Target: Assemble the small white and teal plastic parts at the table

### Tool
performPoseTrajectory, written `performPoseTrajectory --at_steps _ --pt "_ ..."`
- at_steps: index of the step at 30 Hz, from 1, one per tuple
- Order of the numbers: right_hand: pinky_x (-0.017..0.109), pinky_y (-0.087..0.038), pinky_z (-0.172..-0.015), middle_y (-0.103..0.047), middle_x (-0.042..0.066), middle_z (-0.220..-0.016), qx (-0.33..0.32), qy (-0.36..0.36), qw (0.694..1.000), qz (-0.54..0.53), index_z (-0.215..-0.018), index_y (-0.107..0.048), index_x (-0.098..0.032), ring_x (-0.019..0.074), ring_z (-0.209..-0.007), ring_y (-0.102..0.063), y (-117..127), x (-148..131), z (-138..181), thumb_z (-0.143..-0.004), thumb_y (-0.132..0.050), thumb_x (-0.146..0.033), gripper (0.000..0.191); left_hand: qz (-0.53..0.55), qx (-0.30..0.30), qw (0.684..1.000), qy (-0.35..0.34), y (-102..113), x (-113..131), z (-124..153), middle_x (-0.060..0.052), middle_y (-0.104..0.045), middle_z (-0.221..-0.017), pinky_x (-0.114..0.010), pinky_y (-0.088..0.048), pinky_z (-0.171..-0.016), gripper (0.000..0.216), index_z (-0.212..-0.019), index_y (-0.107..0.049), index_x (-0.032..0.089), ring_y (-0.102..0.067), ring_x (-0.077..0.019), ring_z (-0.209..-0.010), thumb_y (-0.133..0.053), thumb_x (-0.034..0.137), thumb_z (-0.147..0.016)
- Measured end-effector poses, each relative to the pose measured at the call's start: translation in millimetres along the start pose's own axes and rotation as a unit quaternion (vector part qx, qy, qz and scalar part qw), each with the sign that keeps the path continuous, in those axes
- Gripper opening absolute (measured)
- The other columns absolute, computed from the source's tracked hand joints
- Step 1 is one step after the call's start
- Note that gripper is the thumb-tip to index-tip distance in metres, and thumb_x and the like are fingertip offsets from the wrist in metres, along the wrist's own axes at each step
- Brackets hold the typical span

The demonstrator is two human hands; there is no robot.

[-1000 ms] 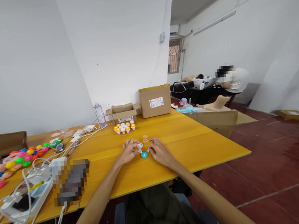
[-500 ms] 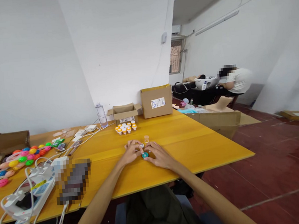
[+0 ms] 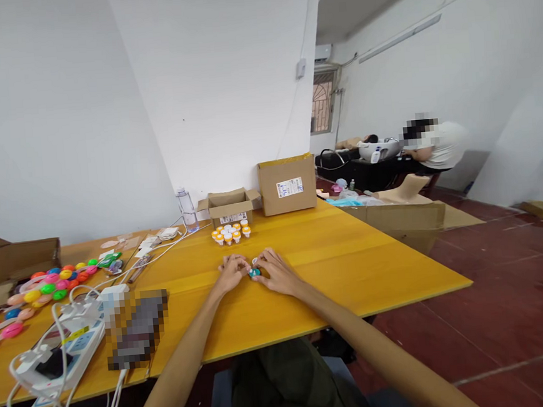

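Observation:
A small round teal piece (image 3: 254,272) is between my two hands, just above or on the yellow tabletop; its exact kind is too small to make out. My right hand (image 3: 277,273) curls over it from the right, thumb and forefinger closed at its edge. From the left, my left hand (image 3: 232,274) has bent fingers with the tips pressed at the teal piece. A small whitish part (image 3: 256,261) shows just behind it, partly covered by the right fingers. Beyond the hands stands a cluster of several small white-and-orange pieces (image 3: 229,234).
Behind the cluster are an open carton (image 3: 230,208), a closed cardboard box (image 3: 288,186) and a clear bottle (image 3: 187,210). To the left lie a power strip (image 3: 82,344) with cables, a pixelated dark device (image 3: 140,330) and colourful balls (image 3: 47,288). A person (image 3: 440,143) sits far right.
Both hands and the teal piece have shifted slightly left and away from me. The small clear cup seen behind the right hand before is no longer visible. The view has turned slightly left.

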State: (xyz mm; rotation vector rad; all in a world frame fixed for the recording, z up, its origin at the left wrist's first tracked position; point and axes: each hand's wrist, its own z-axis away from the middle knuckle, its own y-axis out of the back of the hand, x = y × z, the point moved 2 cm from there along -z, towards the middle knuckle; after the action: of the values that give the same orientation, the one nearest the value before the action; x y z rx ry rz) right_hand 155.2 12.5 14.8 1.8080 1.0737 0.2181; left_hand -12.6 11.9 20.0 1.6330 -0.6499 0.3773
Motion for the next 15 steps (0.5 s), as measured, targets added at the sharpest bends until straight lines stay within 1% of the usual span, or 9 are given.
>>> performPoseTrajectory --at_steps 3,8,11,15 --pt "0.039 -0.042 -0.087 -0.057 0.005 -0.097 -0.003 -0.012 1.000 0.009 -0.092 -0.064 -0.024 0.0228 -0.099 -0.049 -3 -1 -8 -0.083 -0.067 -0.031 0.012 -0.006 0.020 1.000 0.009 1 -5 -3 -0.003 -0.064 -0.115 -0.045 -0.036 -0.093 0.016 -0.078 -0.070 0.024 -0.046 -0.0294 -0.113 -0.055 0.030 -0.082" --pt "0.038 -0.039 -0.086 -0.057 0.006 -0.101 -0.010 -0.032 0.999 0.015 -0.093 -0.066 -0.023 0.0223 -0.100 -0.049 -10 -1 -21 -0.083 -0.067 -0.034 0.015 -0.009 0.040 0.999 0.022 6 -9 -4 -0.003 -0.065 -0.109 -0.044 -0.038 -0.090 0.019 -0.078 -0.069 0.024 -0.048 -0.0292 -0.110 -0.052 0.030 -0.084" --pt "0.039 -0.038 -0.088 -0.056 0.007 -0.104 -0.007 -0.028 0.999 0.016 -0.093 -0.066 -0.023 0.0229 -0.102 -0.048 -13 -2 -26 -0.083 -0.068 -0.034 0.015 -0.012 0.046 0.999 0.027 8 -8 -5 -0.003 -0.066 -0.104 -0.044 -0.038 -0.089 0.019 -0.078 -0.068 0.024 -0.049 -0.0287 -0.108 -0.051 0.029 -0.084" --pt "0.040 -0.038 -0.089 -0.055 0.007 -0.108 -0.005 -0.013 1.000 0.016 -0.093 -0.065 -0.023 0.0239 -0.105 -0.047 -12 -3 -25 -0.082 -0.068 -0.033 0.015 -0.019 0.037 0.999 0.029 7 -7 -5 -0.002 -0.066 -0.107 -0.044 -0.038 -0.090 0.017 -0.079 -0.068 0.023 -0.048 -0.0281 -0.110 -0.053 0.028 -0.084"
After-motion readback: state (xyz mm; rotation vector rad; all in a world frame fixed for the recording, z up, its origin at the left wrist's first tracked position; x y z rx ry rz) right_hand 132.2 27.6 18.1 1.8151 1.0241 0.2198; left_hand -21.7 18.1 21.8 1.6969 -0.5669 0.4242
